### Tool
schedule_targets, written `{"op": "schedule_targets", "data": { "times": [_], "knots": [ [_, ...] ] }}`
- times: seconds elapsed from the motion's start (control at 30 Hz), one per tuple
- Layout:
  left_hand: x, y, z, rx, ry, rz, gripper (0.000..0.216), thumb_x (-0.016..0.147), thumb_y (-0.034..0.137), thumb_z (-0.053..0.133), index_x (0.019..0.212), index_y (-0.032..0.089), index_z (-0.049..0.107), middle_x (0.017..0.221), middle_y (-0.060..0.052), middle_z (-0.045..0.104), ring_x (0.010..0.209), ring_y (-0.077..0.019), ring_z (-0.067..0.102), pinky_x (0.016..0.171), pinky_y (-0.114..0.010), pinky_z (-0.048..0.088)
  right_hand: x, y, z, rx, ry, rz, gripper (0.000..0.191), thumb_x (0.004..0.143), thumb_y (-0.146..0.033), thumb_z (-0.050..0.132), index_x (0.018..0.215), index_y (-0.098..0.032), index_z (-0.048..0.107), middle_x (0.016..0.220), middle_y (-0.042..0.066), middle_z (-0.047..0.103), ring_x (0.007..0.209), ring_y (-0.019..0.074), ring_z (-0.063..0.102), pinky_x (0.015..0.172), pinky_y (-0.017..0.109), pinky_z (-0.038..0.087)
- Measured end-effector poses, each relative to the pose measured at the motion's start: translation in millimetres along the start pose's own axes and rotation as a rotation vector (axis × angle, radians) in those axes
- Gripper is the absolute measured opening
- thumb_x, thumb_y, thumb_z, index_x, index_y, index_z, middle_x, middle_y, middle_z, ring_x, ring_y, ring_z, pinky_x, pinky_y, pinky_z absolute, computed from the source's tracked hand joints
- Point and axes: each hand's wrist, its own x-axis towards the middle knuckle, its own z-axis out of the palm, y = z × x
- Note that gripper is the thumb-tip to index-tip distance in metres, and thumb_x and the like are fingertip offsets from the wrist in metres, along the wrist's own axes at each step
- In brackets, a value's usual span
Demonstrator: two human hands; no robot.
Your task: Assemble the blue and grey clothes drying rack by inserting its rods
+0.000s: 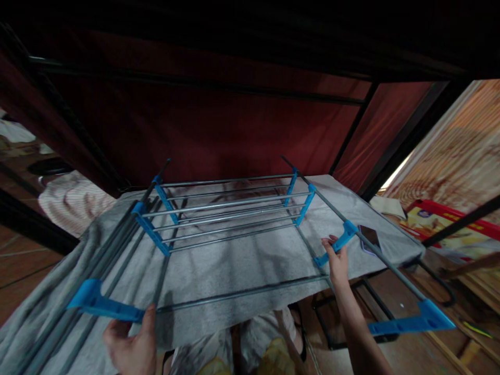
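A rack of grey metal tubes point(230, 202) joined by blue plastic brackets lies on a grey cloth. My left hand point(133, 346) is closed on the inner end of the near-left blue bracket point(103, 304), thumb on one side and fingers beneath. On the other side, my right hand point(336, 260) pinches the right blue bracket point(346, 237), which sits on a long side tube point(332, 208). Another blue bracket point(417, 320) is at the near end of that tube, beyond my right forearm. A loose tube point(242, 295) lies crosswise between my hands.
Several spare tubes point(113, 245) lie along the left of the cloth-covered surface point(250, 265). A phone point(369, 238) rests on the right, beside the long tube. Dark frame posts and a red curtain point(234, 125) stand behind. A red and yellow box point(449, 229) is at far right.
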Motion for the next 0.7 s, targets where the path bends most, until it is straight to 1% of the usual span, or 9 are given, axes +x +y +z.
{"op": "schedule_targets", "data": {
  "times": [0.07, 0.13, 0.23, 0.33, 0.5, 0.6, 0.7],
  "knots": [
    [6, 8, 4, 0.04, 0.003, -0.021, 0.043, 0.064, 0.054, 0.075, 0.094, 0.023, 0.067, 0.077, -0.001, 0.061, 0.081, -0.0281, 0.061, 0.08, -0.047, 0.051, 4, -1, 3, 0.009, 0.025, -0.003, 0.046, 0.067, -0.054, 0.077, 0.097, -0.021, 0.066, 0.084, 0.002, 0.071, 0.083, 0.0211, 0.065, 0.085, 0.035, 0.049],
    [11, 14, 11, -0.002, 0.018, -0.049, 0.038, 0.068, 0.054, 0.073, 0.087, 0.022, 0.07, 0.072, -0.001, 0.063, 0.076, -0.0256, 0.062, 0.079, -0.044, 0.052, 7, -1, 7, 0.01, 0.056, -0.016, 0.039, 0.069, -0.057, 0.075, 0.079, -0.02, 0.064, 0.068, -0.001, 0.065, 0.067, 0.0176, 0.06, 0.073, 0.032, 0.048],
    [14, 18, 21, -0.117, 0.119, -0.112, 0.034, 0.069, 0.054, 0.073, 0.07, 0.02, 0.065, 0.065, -0.002, 0.062, 0.067, -0.0225, 0.06, 0.067, -0.038, 0.051, 8, 1, 12, 0.008, 0.13, -0.043, 0.04, 0.073, -0.056, 0.074, 0.062, -0.021, 0.056, 0.055, -0.004, 0.054, 0.055, 0.0134, 0.049, 0.061, 0.029, 0.042],
    [16, 13, 28, -0.152, 0.193, -0.146, 0.038, 0.068, 0.056, 0.074, 0.061, 0.021, 0.059, 0.058, -0.001, 0.056, 0.057, -0.0196, 0.054, 0.057, -0.035, 0.045, 7, 1, 20, 0.043, 0.204, -0.067, 0.039, 0.074, -0.052, 0.073, 0.058, -0.023, 0.051, 0.05, -0.006, 0.047, 0.05, 0.0124, 0.042, 0.055, 0.028, 0.037],
    [18, 8, 33, -0.18, 0.2, -0.119, 0.039, 0.069, 0.056, 0.075, 0.062, 0.022, 0.057, 0.056, 0.001, 0.054, 0.052, -0.0181, 0.049, 0.051, -0.034, 0.04, 11, -5, 30, 0.084, 0.271, -0.095, 0.034, 0.072, -0.045, 0.073, 0.057, -0.024, 0.05, 0.049, -0.005, 0.047, 0.049, 0.0137, 0.042, 0.055, 0.031, 0.037],
    [20, 16, 38, -0.219, 0.204, -0.089, 0.038, 0.071, 0.053, 0.074, 0.062, 0.021, 0.055, 0.057, 0.001, 0.053, 0.053, -0.0167, 0.048, 0.051, -0.033, 0.038, 18, -9, 36, 0.078, 0.273, -0.109, 0.033, 0.073, -0.043, 0.071, 0.057, -0.024, 0.05, 0.049, -0.005, 0.047, 0.049, 0.0139, 0.043, 0.055, 0.031, 0.037],
    [24, 26, 47, -0.265, 0.217, -0.125, 0.038, 0.07, 0.05, 0.076, 0.06, 0.02, 0.054, 0.058, 0.002, 0.052, 0.055, -0.0149, 0.047, 0.052, -0.031, 0.037, 26, -11, 43, 0.066, 0.258, -0.139, 0.032, 0.074, -0.042, 0.07, 0.057, -0.023, 0.051, 0.049, -0.005, 0.047, 0.049, 0.0127, 0.043, 0.055, 0.029, 0.038]
  ]
}}
